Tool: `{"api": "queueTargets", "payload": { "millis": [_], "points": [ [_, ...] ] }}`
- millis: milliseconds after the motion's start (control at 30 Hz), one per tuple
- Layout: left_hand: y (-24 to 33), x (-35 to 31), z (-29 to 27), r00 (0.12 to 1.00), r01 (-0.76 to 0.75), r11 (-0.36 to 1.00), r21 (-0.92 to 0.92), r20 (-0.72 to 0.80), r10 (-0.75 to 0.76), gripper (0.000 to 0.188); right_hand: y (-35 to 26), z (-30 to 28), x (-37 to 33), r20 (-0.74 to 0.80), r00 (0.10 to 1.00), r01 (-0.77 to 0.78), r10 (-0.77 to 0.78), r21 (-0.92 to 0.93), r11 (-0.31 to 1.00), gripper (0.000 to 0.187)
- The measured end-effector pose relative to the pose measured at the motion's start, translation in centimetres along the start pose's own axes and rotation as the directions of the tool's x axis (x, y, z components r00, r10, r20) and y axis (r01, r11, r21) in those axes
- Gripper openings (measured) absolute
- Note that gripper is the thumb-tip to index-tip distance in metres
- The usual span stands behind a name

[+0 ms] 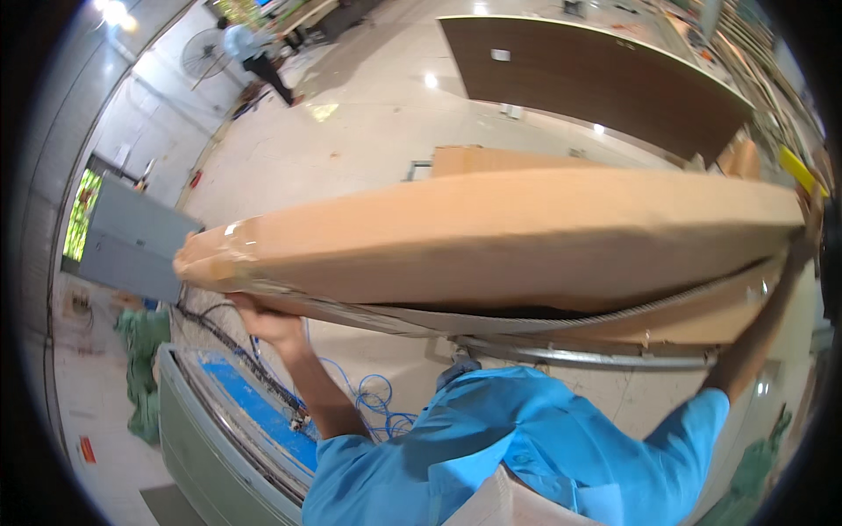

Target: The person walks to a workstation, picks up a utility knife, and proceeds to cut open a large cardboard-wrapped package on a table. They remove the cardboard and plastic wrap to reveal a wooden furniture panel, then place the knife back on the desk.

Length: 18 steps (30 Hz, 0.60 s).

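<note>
A long, flat brown cardboard box (526, 210) spans the view in front of me, tape at its left end and a dark gap along its near lower edge. My left hand (267, 324) is closed under that edge near the left end, its fingertips partly hidden by the box. Far off to the right, my right hand (812, 215) grips the other end; its fingers are dim and blurred. A yellow object (796, 171) shows beside that hand, and whether the hand holds it is unclear. Another piece of cardboard (680, 320) lies below the box's right part.
A metal rail (596, 356) runs below the cardboard, close to my body. Left of me stands a grey-green machine (219, 438) with a blue bed, cables and a coiled blue hose (377, 394). A dark brown panel (588, 83) stands beyond. Another person (254, 57) is far left.
</note>
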<state>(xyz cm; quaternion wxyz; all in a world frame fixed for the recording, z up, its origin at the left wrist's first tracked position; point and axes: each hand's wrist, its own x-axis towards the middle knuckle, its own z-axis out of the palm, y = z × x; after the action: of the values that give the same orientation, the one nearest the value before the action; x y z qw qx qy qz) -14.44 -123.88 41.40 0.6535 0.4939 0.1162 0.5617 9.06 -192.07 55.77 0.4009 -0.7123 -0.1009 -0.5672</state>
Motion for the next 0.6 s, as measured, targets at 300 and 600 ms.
{"api": "queueTargets", "payload": {
  "millis": [300, 600],
  "points": [
    [9.7, -3.2, 13.4, 0.806, -0.569, 0.809, 0.152, 0.301, 0.51, 0.049, -1.1, 1.8, -1.8, -0.045, 0.971, 0.221, -0.234, -0.197, 0.955, 0.021],
    [9.8, -21.5, 39.4, 0.16, -0.929, 0.361, 0.082, 0.968, 0.192, 0.056, -3.1, 3.6, -1.7, -0.047, 0.982, 0.173, -0.184, -0.179, 0.969, 0.018]
  ]
}}
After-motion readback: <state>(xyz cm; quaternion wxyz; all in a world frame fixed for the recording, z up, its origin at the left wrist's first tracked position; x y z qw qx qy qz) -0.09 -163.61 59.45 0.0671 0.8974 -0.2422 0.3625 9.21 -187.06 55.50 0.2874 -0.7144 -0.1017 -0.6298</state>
